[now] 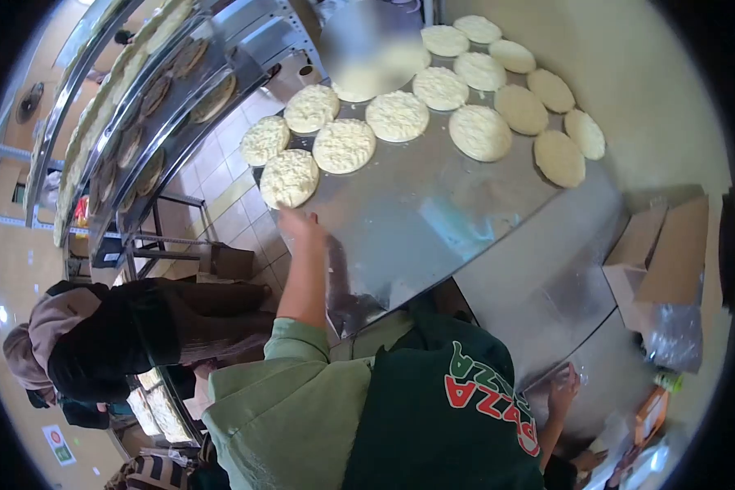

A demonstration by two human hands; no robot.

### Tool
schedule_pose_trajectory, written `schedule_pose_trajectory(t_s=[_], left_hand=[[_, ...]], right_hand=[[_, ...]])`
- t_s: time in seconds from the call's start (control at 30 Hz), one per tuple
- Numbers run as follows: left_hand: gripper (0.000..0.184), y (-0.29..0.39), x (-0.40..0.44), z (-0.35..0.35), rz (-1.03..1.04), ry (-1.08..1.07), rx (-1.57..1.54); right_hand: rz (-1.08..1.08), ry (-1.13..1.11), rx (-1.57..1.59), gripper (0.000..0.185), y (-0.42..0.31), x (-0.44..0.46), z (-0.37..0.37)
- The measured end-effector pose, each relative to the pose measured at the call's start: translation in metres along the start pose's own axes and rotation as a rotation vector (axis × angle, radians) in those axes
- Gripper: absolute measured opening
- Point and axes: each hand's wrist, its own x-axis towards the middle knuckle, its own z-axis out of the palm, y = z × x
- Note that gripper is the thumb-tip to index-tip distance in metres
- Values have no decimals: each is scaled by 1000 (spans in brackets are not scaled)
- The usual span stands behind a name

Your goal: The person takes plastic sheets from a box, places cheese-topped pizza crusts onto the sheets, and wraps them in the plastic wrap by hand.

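Observation:
My left hand reaches out to the near edge of a round pizza base with a pale, shredded topping, at the left end of the metal table. Its fingers meet the rim of that base and partly hide there. Several similar topped bases, one of them this pizza base, lie close by. Low on the right, my right hand has its fingers curled at what looks like the edge of clear plastic film. The exact grip there is hard to make out.
Plainer round bases lie at the table's right, beside the wall. A cardboard box and clear plastic packaging stand further right. A tiered rack holds more bases. A person in dark clothes stands at left.

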Motion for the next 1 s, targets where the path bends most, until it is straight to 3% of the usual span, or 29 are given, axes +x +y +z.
schedule_pose_trajectory(t_s=[0.1,0.2,0.3,0.5,0.7,0.73,0.8,0.87,0.93,1.0], left_hand=[[83,46,10,-8,-281,11,-316],[96,42,30,-17,-262,-131,-294],[97,34,57,-13,-159,-300,-446],[106,36,54,8,-192,-688,-608],[109,15,72,-6,-142,-787,-771],[109,1,106,-20,-624,-1210,-1067],[103,-16,99,-19,-816,-1307,-1049],[97,-39,75,-13,-828,-1211,-909],[97,-42,-48,-1,-337,-984,-220],[92,-82,-111,5,-376,-1082,25]], right_hand=[[20,-4,-21,63,-4,2,-1],[188,-122,54,65,-11,8,-6],[16,51,16,65,19,11,14],[50,-9,56,77,17,6,-2],[-44,70,157,79,76,7,32],[-31,84,152,78,59,-1,23],[-23,90,43,76,29,-2,9],[180,20,98,86,16,-4,4],[326,-76,103,92,-8,-7,-23],[395,-105,113,95,-10,-9,-23]])
